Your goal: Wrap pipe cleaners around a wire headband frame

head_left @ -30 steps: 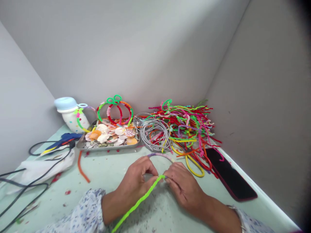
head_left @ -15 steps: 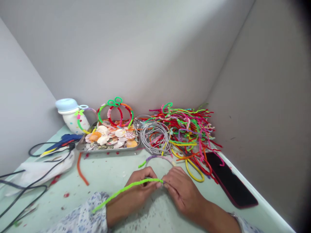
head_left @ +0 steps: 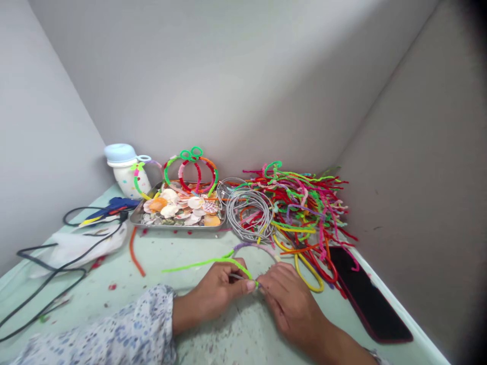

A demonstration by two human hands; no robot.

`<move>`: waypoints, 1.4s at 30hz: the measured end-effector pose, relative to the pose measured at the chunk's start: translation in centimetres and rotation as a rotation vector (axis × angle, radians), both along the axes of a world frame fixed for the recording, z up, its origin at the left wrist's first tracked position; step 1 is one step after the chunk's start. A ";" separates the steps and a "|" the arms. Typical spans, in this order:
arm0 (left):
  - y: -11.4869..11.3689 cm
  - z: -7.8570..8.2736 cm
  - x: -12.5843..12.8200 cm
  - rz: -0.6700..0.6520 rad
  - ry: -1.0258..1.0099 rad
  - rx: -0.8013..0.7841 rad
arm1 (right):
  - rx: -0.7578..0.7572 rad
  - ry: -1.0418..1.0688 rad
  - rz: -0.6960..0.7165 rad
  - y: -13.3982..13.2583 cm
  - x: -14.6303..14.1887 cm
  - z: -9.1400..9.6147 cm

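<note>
Between my two hands is a wire ring [head_left: 249, 245], partly wrapped in purple, pale pink and green fuzzy stem; part of its grey wire is bare. My left hand [head_left: 218, 294] pinches the ring's near side and a bright green pipe cleaner [head_left: 196, 264] between thumb and fingers. The pipe cleaner's long free end stretches left beyond the knuckles. Closed around the ring just to the right is my right hand [head_left: 291, 299], its fingertips almost meeting the left thumb. Those fingers partly hide the ring and the spot where the green stem meets it.
A metal tray [head_left: 178, 228] of seashells holds finished-looking wrapped rings [head_left: 217, 177]. Beside it lie a grey wire coil [head_left: 249, 215] and a heap of pipe cleaners [head_left: 304, 203]. A phone [head_left: 373, 299] lies right; a bottle [head_left: 129, 175], plastic bag [head_left: 89, 243] and black cable [head_left: 53, 271] are left.
The green pipe cleaner's free end has swung from over my left forearm to the far side of my left hand. Both hands still hold the ring. The view has shifted slightly.
</note>
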State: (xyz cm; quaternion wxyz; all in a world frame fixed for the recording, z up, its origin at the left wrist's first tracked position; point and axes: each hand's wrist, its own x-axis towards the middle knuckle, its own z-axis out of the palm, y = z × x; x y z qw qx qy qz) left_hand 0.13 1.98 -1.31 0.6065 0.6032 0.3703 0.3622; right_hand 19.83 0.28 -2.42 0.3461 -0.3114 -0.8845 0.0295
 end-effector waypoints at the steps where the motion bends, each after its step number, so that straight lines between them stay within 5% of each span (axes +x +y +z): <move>1: 0.0 0.1 0.1 0.003 -0.010 -0.004 | 0.011 -0.001 -0.003 0.1 0.0 0.0; 12: 0.5 -0.3 0.5 0.065 -0.042 -0.029 | -0.139 0.124 -0.026 -0.1 0.1 -0.4; 27: 0.5 -0.3 0.1 -0.015 0.050 0.055 | -0.187 0.137 -0.042 -0.2 -0.1 -0.3; 42: 0.6 -1.1 0.7 0.073 0.099 -0.024 | -0.174 0.107 0.000 0.1 -0.3 -0.3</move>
